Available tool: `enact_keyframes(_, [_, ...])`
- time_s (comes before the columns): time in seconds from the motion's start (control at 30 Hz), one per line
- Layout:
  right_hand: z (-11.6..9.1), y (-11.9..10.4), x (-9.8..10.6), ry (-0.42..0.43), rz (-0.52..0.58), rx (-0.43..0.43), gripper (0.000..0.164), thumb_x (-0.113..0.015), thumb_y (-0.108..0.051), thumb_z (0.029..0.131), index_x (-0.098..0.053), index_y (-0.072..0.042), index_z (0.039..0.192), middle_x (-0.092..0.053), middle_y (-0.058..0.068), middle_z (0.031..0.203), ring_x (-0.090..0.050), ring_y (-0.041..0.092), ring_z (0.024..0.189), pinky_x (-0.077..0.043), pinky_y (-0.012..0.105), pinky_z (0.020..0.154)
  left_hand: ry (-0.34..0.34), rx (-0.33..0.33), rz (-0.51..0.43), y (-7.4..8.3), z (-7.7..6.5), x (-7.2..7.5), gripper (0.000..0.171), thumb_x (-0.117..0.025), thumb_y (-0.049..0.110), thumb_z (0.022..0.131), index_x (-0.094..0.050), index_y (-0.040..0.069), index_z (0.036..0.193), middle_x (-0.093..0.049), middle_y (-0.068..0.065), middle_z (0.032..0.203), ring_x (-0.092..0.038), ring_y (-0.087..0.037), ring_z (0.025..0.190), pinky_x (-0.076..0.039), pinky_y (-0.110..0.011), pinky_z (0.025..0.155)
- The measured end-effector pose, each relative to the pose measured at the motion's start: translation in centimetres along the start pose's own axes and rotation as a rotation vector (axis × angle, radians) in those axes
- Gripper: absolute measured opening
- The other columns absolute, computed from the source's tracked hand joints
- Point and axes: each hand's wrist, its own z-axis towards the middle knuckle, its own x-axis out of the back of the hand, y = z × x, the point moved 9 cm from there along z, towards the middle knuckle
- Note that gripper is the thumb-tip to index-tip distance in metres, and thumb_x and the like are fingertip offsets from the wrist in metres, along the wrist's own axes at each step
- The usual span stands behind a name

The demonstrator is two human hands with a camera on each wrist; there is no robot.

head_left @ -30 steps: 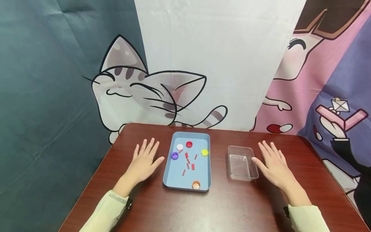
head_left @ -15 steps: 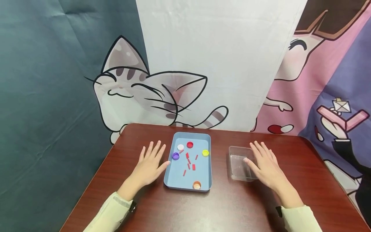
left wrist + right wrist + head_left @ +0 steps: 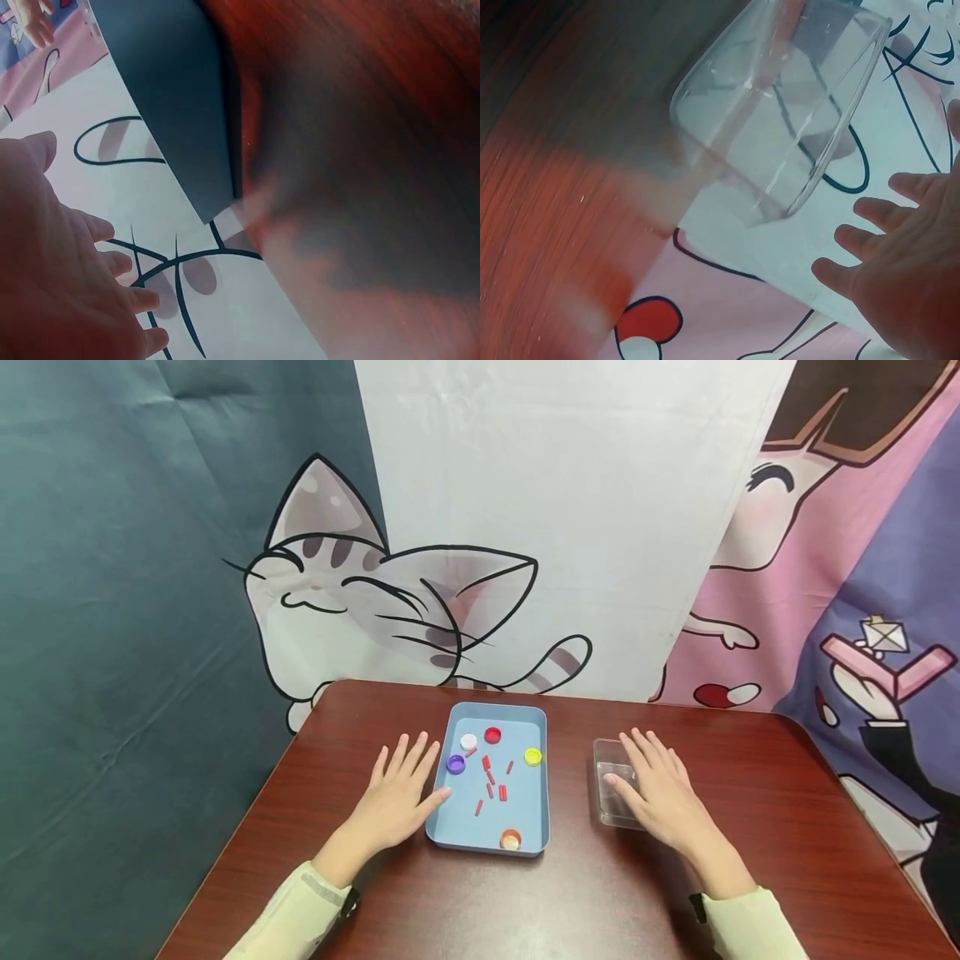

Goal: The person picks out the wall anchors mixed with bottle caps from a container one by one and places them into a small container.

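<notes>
A blue rectangular tray (image 3: 457,828) lies on the table. It carries small round caps: white (image 3: 468,742), red (image 3: 492,736), purple (image 3: 456,765), yellow (image 3: 532,757) and orange (image 3: 511,839). Several small red pieces (image 3: 503,792) are scattered among them. My left hand (image 3: 393,802), fingers spread, hovers beside the tray's left side, its thumb over the rim; it holds nothing. The left wrist view shows the tray's dark outer wall (image 3: 172,90). Above the right part of a clear plastic box (image 3: 611,810) is my right hand (image 3: 660,789), fingers extended and holding nothing. In the right wrist view the transparent box (image 3: 780,135) looks hollow.
Both things stand on a reddish-brown wooden table (image 3: 555,902), with a gap of tabletop between tray and box. Behind the table's back edge hangs a cloth backdrop (image 3: 585,510) printed with a cartoon cat and figures.
My left hand has moved right, toward the tray, and slightly nearer to me. My right hand has shifted left, from beside the clear box to over it. Tray and box stay put.
</notes>
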Motion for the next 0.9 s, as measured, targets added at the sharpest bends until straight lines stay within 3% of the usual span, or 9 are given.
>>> enact_keyframes(0.23, [0.4,-1.0,-0.5,0.005,0.038,0.013,0.072,-0.059,-0.043,0.101,-0.036,-0.002,0.155,-0.030,0.027,0.159,-0.020,0.045,0.150,-0.013,0.066,0.117,-0.055,0.009,0.002,0.4,-0.1,-0.8,0.083,-0.045,0.063,0.100,-0.022,0.015,0.163,-0.013,-0.011,0.170,-0.003,-0.038,0.156,-0.002,-0.063,0.121])
enact_keyframes(0.67, [1.0,-2.9,-1.3,0.040,0.076,0.044,0.067,-0.063,-0.044,0.099,-0.045,-0.007,0.151,-0.036,0.024,0.157,-0.029,0.043,0.146,-0.020,0.068,0.114,-0.058,0.013,-0.033,1.0,-0.9,-1.5,0.088,-0.053,0.064,0.096,-0.029,0.010,0.161,-0.022,-0.014,0.168,-0.012,-0.042,0.154,-0.008,-0.065,0.120])
enact_keyframes(0.9, [1.2,-4.5,-2.3,0.022,0.087,0.063,0.067,-0.062,-0.047,0.099,-0.046,-0.009,0.151,-0.036,0.021,0.159,-0.031,0.042,0.147,-0.022,0.071,0.112,-0.109,0.035,-0.012,1.2,-1.3,-2.2,0.088,-0.050,0.067,0.097,-0.025,0.012,0.162,-0.017,-0.010,0.169,-0.007,-0.039,0.156,-0.008,-0.063,0.121])
